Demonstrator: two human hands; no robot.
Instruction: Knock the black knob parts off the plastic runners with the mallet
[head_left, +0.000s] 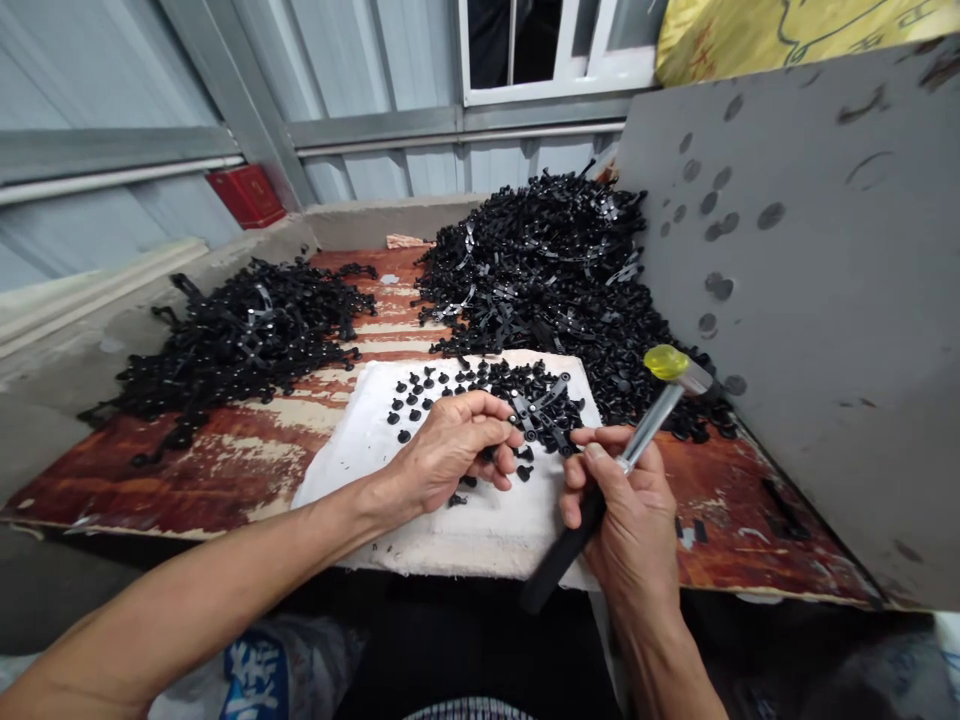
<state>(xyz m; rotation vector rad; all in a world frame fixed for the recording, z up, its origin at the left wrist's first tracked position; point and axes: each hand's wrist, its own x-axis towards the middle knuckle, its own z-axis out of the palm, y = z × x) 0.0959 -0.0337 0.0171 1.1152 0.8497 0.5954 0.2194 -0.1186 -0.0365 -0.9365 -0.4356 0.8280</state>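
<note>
My left hand (456,446) is closed in a pinch on a black jointed piece (534,414) with several thin arms and round ends. It is held just above a white cloth (337,488). My right hand (634,505) grips a hammer (651,424) by its black handle, with the yellow-faced head tilted up and to the right. The right thumb and forefinger are also close to one arm of the jointed piece; whether they pinch it I cannot tell. Small black knob-like parts (403,436) stand in rows on the cloth, and more lie crowded behind the hands.
A large heap of black parts (532,270) lies behind the cloth, and a smaller pile (247,335) sits at left. A grey panel (810,300) walls off the right side. The worn red-brown tabletop (225,465) ends just in front of me. A red box (247,196) rests on the back ledge.
</note>
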